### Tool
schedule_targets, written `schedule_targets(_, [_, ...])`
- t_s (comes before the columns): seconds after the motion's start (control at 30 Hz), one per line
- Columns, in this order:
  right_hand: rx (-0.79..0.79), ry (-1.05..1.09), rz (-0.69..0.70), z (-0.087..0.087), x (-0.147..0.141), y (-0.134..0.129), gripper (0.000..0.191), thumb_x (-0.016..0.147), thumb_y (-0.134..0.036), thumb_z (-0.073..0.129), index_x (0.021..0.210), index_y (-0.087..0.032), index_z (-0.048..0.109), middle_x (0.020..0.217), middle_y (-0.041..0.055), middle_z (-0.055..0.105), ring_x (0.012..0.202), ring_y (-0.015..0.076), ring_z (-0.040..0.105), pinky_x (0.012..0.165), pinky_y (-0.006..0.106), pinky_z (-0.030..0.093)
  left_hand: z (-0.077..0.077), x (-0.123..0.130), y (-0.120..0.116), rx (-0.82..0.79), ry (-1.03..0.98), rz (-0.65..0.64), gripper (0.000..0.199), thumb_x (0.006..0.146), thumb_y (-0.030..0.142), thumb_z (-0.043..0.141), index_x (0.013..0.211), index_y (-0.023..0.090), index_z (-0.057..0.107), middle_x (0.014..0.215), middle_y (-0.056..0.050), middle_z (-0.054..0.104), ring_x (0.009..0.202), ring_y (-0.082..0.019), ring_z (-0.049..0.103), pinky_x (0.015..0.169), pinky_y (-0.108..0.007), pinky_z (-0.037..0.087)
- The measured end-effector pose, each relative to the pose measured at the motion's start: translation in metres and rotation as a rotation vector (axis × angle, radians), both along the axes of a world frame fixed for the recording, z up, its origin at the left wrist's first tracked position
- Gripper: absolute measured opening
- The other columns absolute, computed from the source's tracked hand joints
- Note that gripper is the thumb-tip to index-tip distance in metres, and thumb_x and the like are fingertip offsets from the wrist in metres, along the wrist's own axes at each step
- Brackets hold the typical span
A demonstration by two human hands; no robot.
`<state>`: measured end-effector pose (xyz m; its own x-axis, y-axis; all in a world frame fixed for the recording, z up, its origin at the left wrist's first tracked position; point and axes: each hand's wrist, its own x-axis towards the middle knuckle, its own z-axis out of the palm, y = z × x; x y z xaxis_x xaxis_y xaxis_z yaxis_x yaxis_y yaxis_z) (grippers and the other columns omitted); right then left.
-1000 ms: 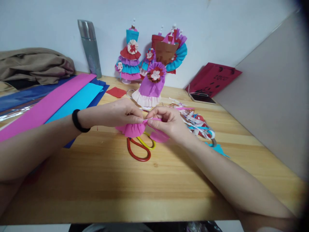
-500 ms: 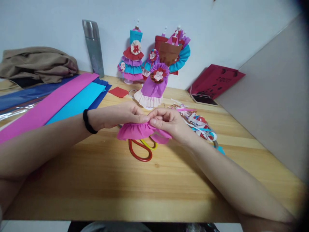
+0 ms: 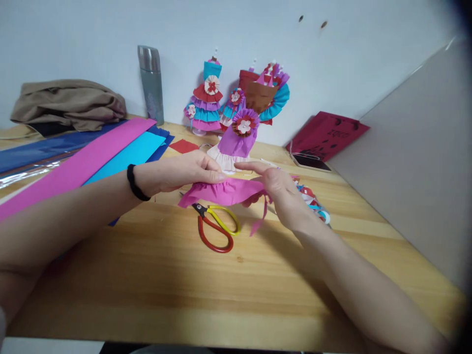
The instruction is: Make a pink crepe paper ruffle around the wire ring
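Note:
A pink crepe-paper strip [image 3: 226, 192], gathered into ruffles along its left part, stretches between my hands above the table. My left hand [image 3: 193, 169] is closed, pinching the strip's upper edge between thumb and fingers. At the flatter right end is my right hand [image 3: 283, 191], its index finger pointing left and its other fingers curled at the paper, partly hidden. A narrow pink tail dangles below that hand. Under the strip lie scissors [image 3: 201, 209] with one red and one yellow handle, their blade tips pointing up-left.
Behind my hands stand several ruffled paper dresses on stands [image 3: 239, 140]. Folded pink paper [image 3: 121, 142] and blue sheets lie left, near a bottle [image 3: 152, 88] and brown cloth [image 3: 73, 103]. Paper scraps [image 3: 311, 199], a phone [image 3: 311, 162] and a magenta bag [image 3: 328, 132] are right.
My right hand has moved right, away from the left, drawing the pink strip out longer between them. Its index finger is now extended. More of the scissors shows, and the view has tilted up slightly.

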<state>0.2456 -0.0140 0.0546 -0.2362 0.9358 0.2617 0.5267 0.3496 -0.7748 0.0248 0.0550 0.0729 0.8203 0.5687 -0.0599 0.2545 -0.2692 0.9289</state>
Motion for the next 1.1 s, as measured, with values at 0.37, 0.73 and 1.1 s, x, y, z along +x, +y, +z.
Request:
schedule_targets(0.37, [1.05, -0.588, 0.007, -0.013, -0.009, 0.001, 0.055, 0.085, -0.037, 0.07, 0.137, -0.027, 0.052, 0.149, 0.0154, 0.05, 0.144, 0.039, 0.038, 0.115, 0.059, 0.034, -0.003, 0.001, 0.002, 0.015, -0.046, 0.027, 0.038, 0.09, 0.033, 0.061, 0.059, 0.015, 0.049, 0.05, 0.004, 0.045, 0.043, -0.005, 0.035, 0.041, -0.018, 0.025])
schedule_targets(0.73, [1.277, -0.54, 0.104, -0.012, -0.012, -0.005, 0.011, 0.097, -0.014, 0.055, 0.098, -0.018, 0.066, 0.076, 0.0021, 0.069, 0.066, 0.0149, 0.059, 0.06, 0.032, 0.045, -0.007, 0.005, -0.002, -0.047, 0.002, 0.039, 0.04, 0.088, 0.038, 0.063, 0.058, 0.015, 0.048, 0.053, 0.003, 0.044, 0.047, -0.006, 0.036, 0.045, -0.021, 0.022])
schedule_targets(1.1, [1.172, -0.403, 0.182, -0.014, -0.017, -0.02, 0.014, 0.091, -0.014, 0.059, 0.103, -0.019, 0.063, 0.08, 0.0021, 0.065, 0.064, 0.0146, 0.054, 0.054, 0.033, 0.041, -0.014, 0.009, 0.002, 0.174, 0.012, 0.043, 0.04, 0.091, 0.035, 0.054, 0.057, 0.017, 0.042, 0.053, 0.005, 0.034, 0.047, -0.006, 0.03, 0.045, -0.023, 0.018])
